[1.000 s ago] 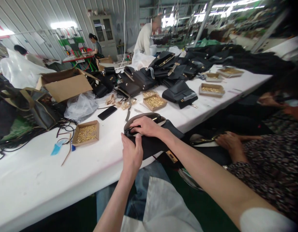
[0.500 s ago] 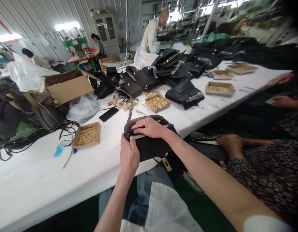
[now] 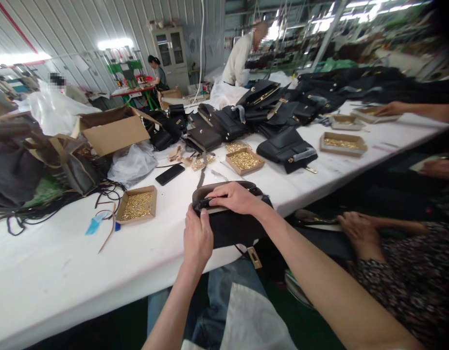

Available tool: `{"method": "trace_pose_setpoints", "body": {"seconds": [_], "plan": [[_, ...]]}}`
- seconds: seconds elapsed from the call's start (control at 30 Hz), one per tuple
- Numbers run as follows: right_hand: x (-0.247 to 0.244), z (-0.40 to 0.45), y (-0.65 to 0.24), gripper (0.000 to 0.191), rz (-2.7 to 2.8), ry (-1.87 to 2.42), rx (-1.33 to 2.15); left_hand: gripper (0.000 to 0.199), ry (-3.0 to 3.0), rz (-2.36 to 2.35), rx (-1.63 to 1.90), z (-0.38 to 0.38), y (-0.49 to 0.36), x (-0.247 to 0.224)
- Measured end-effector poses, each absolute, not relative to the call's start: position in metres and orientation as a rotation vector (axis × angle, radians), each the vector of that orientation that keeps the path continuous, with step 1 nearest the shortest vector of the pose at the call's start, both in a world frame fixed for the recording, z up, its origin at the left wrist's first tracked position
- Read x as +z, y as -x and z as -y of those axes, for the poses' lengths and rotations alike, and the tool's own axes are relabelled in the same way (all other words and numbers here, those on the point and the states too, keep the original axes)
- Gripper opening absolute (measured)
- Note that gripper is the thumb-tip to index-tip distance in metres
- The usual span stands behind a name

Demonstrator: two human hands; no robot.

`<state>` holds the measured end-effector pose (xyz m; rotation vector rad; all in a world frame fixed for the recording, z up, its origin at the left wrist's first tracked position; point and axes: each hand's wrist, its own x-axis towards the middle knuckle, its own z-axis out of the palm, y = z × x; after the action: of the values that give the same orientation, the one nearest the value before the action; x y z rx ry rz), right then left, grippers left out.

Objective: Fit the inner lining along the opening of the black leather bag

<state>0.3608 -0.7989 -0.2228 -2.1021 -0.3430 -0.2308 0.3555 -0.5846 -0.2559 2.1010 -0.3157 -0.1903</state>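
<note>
A black bag point(image 3: 232, 227) lies at the front edge of the white table, its opening facing up and showing a grey-brown lining. My left hand point(image 3: 198, 236) grips the bag's left end, thumb on the near rim. Over the opening, my right hand point(image 3: 233, 197) pinches a small dark part at the left inside; its details are too small to tell. A gold metal clasp point(image 3: 254, 257) hangs below the bag at the table edge. Beyond the bag stands a cardboard tray of gold pieces point(image 3: 244, 161), and another such tray point(image 3: 137, 204) is to the left.
A black phone point(image 3: 169, 174) lies behind the bag. Black bags point(image 3: 288, 148) are piled across the back. An open cardboard box point(image 3: 115, 131) stands at the left rear. At the right, another person's hands point(image 3: 359, 231) hold a dark bag close to my right arm.
The view has shifted slightly, so the table appears further right and lower. Both my hands keep hold of the bag. Another person's hand now reaches to a tray at the far right.
</note>
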Motion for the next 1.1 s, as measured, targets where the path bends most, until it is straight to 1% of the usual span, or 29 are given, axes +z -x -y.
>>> {"method": "trace_pose_setpoints", "body": {"seconds": [0.1,0.3,0.5,0.7,0.9,1.1], "plan": [[-0.222,0.794,-0.362,0.025,0.337,2.109,-0.25,0.068,-2.077,0.332,-0.173,0.581,-0.355,-0.254],[-0.22,0.785,-0.363,0.025,0.338,2.098,-0.222,0.077,-2.035,0.354,-0.167,0.575,-0.359,-0.261],[-0.224,0.769,-0.368,0.024,0.405,2.153,-0.239,0.076,-1.927,0.44,-0.144,0.568,-0.368,-0.273],[-0.222,0.763,-0.368,0.027,0.475,2.267,-0.262,0.081,-2.004,0.364,-0.207,0.562,-0.365,-0.271],[-0.216,0.756,-0.364,0.026,0.463,2.26,-0.303,0.087,-1.945,0.374,-0.218,0.56,-0.363,-0.271],[-0.221,0.74,-0.365,0.027,0.438,2.187,-0.46,0.078,-1.92,0.425,-0.192,0.552,-0.366,-0.273]]}}
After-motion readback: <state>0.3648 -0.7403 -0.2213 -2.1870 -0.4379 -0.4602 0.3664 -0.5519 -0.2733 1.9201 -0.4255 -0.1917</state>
